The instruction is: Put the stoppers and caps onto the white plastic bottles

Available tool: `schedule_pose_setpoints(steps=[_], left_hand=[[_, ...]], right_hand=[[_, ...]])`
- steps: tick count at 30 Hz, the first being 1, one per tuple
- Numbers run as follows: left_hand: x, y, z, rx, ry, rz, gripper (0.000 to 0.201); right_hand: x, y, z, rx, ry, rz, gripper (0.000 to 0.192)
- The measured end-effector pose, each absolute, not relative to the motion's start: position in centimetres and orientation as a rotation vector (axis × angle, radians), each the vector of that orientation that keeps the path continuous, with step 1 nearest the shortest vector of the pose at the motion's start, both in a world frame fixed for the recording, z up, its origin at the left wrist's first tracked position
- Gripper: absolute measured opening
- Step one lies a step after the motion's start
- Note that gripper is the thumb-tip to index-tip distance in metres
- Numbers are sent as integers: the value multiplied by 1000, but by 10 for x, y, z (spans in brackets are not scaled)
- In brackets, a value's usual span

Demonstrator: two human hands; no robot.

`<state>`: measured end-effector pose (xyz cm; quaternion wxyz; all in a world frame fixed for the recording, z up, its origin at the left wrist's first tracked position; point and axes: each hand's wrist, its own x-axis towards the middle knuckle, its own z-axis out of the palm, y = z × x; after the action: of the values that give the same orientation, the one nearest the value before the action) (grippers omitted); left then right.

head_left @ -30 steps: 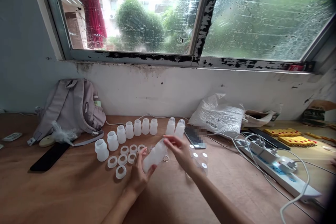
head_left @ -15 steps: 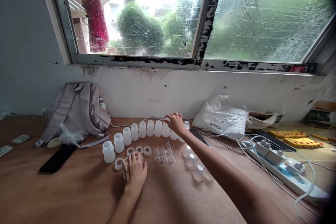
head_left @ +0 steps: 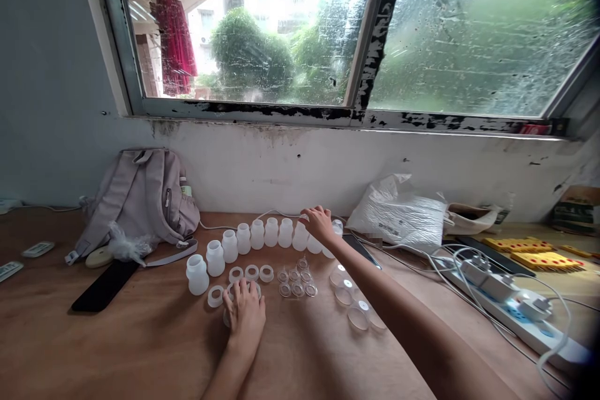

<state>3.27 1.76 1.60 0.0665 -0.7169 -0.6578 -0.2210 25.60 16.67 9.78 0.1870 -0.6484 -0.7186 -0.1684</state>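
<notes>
An arc of several frosted white plastic bottles (head_left: 257, 235) stands upright along the back of the table. My right hand (head_left: 319, 224) reaches over its right part, fingers curled down at the mouth of one bottle (head_left: 300, 237); the fingertips are partly hidden. My left hand (head_left: 247, 309) lies palm down with fingers apart over several white screw rings (head_left: 266, 273), covering some of them. Right of it sit small clear round pieces with thin tips (head_left: 297, 289). Clear domed covers (head_left: 359, 314) lie beneath my right forearm.
A grey backpack (head_left: 140, 200) leans on the wall at left, beside a black phone (head_left: 105, 287). At right are a silvery plastic bag (head_left: 398, 206), a white power strip (head_left: 520, 319) with loose cables, and yellow pieces (head_left: 546, 260). A dark flat device (head_left: 363, 250) lies behind my right forearm.
The whole view has shifted slightly, so everything sits a little lower and further right. Both hands keep almost the same places over the rings and the bottle.
</notes>
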Motion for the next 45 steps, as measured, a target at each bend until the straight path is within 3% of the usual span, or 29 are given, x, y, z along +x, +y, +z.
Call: schedule_pose_setpoints(steps=[16, 20, 23, 29, 34, 45], left_hand=[[56, 6, 5, -2496, -1742, -935, 17], [55, 7, 6, -2476, -1708, -980, 17], [56, 7, 6, -2483, -1678, -995, 17], [59, 5, 2, -2576, -1641, -1137, 21], [61, 6, -1, -2651, -1571, -1225, 32], [54, 3, 12, -2701, -1384, -1490, 32]], right_hand=[[242, 134, 96, -1658, -1901, -426, 26], [232, 77, 55, -1413, -1842, -74, 23], [230, 36, 12, -1440, -1793, -11, 18], [238, 16, -27, -1579, -1634, 116, 38], [240, 23, -21, -1582, -1677, 167, 17], [217, -8, -4, -1298, -2080, 224, 3]])
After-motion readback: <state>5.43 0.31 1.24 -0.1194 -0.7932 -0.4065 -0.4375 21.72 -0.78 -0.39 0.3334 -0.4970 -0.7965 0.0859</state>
